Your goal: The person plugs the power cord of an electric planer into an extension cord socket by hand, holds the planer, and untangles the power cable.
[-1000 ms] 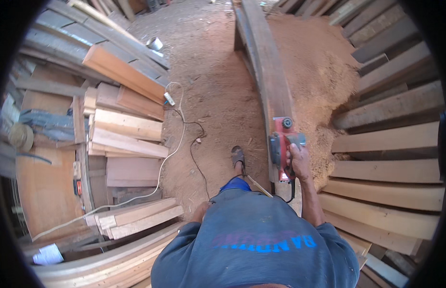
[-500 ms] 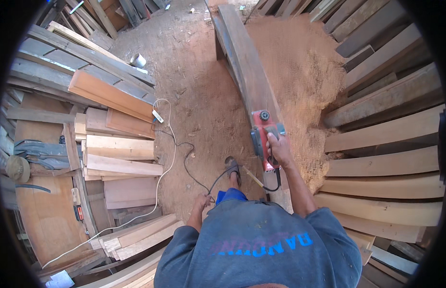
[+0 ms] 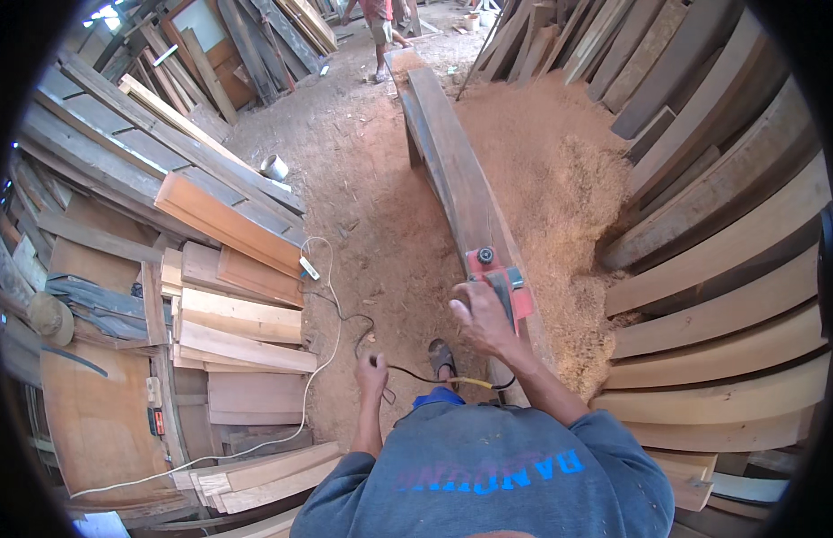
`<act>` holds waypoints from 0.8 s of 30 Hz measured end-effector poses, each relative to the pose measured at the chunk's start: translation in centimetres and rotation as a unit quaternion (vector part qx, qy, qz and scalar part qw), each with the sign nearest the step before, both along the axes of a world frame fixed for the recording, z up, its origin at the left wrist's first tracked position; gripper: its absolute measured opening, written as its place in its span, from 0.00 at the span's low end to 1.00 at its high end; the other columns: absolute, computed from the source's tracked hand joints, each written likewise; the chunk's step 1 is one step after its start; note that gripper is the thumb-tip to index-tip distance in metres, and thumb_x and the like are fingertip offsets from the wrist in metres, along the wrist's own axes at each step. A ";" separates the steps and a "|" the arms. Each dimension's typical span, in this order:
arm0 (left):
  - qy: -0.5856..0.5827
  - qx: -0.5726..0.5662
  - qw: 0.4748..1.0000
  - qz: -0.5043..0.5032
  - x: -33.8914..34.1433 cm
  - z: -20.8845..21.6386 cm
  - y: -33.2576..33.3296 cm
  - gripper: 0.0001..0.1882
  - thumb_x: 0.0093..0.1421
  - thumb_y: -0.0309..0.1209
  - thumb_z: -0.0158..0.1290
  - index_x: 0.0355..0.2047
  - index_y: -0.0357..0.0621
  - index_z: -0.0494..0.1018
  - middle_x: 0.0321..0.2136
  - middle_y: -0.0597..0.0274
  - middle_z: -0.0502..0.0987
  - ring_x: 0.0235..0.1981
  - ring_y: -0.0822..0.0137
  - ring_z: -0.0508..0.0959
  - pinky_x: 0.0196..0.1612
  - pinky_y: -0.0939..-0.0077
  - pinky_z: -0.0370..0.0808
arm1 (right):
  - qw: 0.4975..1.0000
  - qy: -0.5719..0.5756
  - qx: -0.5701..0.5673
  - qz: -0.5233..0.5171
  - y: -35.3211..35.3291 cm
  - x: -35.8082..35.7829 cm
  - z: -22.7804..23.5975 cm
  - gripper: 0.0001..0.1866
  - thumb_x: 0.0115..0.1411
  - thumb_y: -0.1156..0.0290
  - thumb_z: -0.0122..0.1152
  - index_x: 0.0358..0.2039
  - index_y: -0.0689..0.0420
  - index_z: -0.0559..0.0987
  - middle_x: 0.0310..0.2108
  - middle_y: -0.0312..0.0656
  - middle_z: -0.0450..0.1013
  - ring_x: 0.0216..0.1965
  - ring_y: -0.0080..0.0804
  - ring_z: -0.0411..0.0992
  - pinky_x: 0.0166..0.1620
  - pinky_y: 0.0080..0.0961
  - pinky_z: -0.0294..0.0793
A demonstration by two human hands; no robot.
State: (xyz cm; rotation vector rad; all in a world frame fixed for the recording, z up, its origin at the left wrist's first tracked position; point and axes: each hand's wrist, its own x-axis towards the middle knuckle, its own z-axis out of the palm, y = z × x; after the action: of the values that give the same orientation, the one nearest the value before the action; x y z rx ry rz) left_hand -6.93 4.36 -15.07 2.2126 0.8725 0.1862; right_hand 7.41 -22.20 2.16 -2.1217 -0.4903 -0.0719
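A red electric hand planer (image 3: 484, 261) rests on a long dark plank (image 3: 459, 170) in front of me. My right hand (image 3: 484, 318) is at the planer's near left side, off its handle, with fingers apart and pointing left. Whether it touches the planer body is unclear. To the left, my left hand (image 3: 372, 369) is raised and closed round the planer's black power cord (image 3: 405, 369). From there the cord runs right, past a yellow stretch (image 3: 473, 382), and curves up toward the planer.
The plank lies along a bench over a sawdust-covered floor (image 3: 560, 170). Stacked boards (image 3: 246, 334) line the left, beside a white extension cord (image 3: 319, 368) with a socket strip (image 3: 309, 268). Curved planks (image 3: 721, 345) lean at right. Another person (image 3: 379, 31) stands far ahead.
My right hand has come off the planer's handle to its left side. My left hand has risen with the cord. A person has come into view at the far end.
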 end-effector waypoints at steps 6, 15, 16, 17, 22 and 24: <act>-0.206 -0.097 0.921 -0.315 3.7 9.4 -10.4 0.18 0.55 0.23 0.55 0.46 0.41 0.66 0.32 0.45 0.78 0.32 0.49 0.81 0.34 0.61 0.76 | 0.936 0.307 -0.027 0.170 5.7 2.3 -5.3 0.18 0.67 0.59 0.51 0.39 0.63 0.76 0.32 0.48 0.78 0.32 0.38 0.77 0.41 0.36 0.76; -0.094 -0.835 0.539 -0.063 0.9 3.6 -8.0 0.33 0.66 0.61 0.38 0.46 0.40 0.71 0.41 0.46 0.79 0.47 0.48 0.79 0.52 0.52 0.75 | 0.837 0.464 0.209 0.199 3.9 -2.9 -7.0 0.13 0.67 0.67 0.47 0.38 0.59 0.79 0.21 0.30 0.68 0.22 0.16 0.66 0.25 0.16 0.67; -0.108 -0.836 0.537 -0.023 2.2 5.1 -7.2 0.36 0.66 0.62 0.37 0.45 0.37 0.72 0.40 0.44 0.79 0.46 0.48 0.79 0.51 0.52 0.75 | 0.832 0.437 0.195 0.281 3.5 -4.0 -7.6 0.13 0.67 0.67 0.47 0.37 0.59 0.79 0.21 0.29 0.67 0.24 0.16 0.66 0.25 0.17 0.66; -0.121 -0.836 0.535 0.016 3.5 6.8 -6.4 0.39 0.65 0.63 0.36 0.44 0.33 0.73 0.39 0.43 0.79 0.46 0.48 0.79 0.50 0.53 0.76 | 0.830 0.412 0.137 0.350 2.9 -5.0 -7.7 0.13 0.67 0.67 0.47 0.36 0.59 0.79 0.22 0.30 0.67 0.25 0.17 0.66 0.27 0.19 0.67; -0.213 -0.805 0.497 0.244 6.3 -0.3 6.4 0.43 0.65 0.65 0.33 0.40 0.27 0.70 0.29 0.49 0.76 0.28 0.58 0.75 0.31 0.66 0.76 | 0.805 0.330 -0.017 0.494 -0.2 -9.0 -8.2 0.14 0.68 0.66 0.47 0.37 0.62 0.77 0.25 0.38 0.71 0.30 0.23 0.68 0.37 0.27 0.69; -0.307 -0.711 0.531 0.344 4.3 -1.3 15.0 0.32 0.67 0.60 0.35 0.36 0.40 0.68 0.21 0.61 0.70 0.19 0.69 0.67 0.19 0.77 0.67 | 0.787 0.317 0.004 0.530 -1.0 -9.6 -6.5 0.14 0.68 0.65 0.48 0.38 0.63 0.77 0.26 0.40 0.71 0.31 0.25 0.68 0.39 0.29 0.69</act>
State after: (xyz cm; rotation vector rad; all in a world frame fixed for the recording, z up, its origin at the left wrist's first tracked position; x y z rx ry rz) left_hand -2.67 19.36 -16.36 0.1168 0.8636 0.3928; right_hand -2.18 -23.18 -4.30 -1.4388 -1.1569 1.2269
